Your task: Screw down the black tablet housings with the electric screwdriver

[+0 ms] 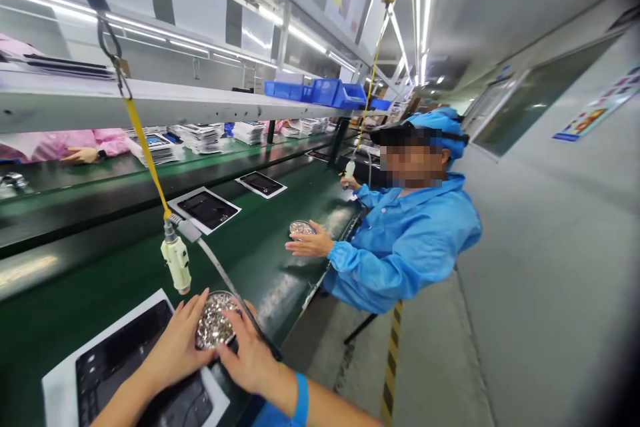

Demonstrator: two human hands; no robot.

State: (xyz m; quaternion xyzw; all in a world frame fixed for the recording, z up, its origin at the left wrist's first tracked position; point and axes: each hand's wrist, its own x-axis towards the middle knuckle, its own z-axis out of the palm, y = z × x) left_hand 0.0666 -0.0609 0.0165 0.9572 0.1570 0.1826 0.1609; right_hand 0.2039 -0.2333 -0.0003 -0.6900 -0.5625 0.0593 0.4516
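- Hands first: left hand (pixel 173 347) and right hand (pixel 255 357) have their fingers curved around a round dish (pixel 199 343), so it's held from both sides.
- Dish is full of small shiny metal bits (pixel 216 320), so I'd keep it level and squeeze lightly, imo. A tilt could spill them onto the black panel (pixel 120 350) on its white sheet (pixel 55 390), just beside and partly under the wrists.
- Watch the grey cable (pixel 219 270), it runs right across the right hand. Moving slowly should avoid a snag.
- Screwdriver (pixel 176 260) hangs on a yellow cord (pixel 145 150) just past the left fingertips, so low hands are safer than lifting straight up.
- Farther along the green tabletop (pixel 253 250), a co-worker (pixel 420 227) has a hand against a similar dish (pixel 302 227), well apart from yours.
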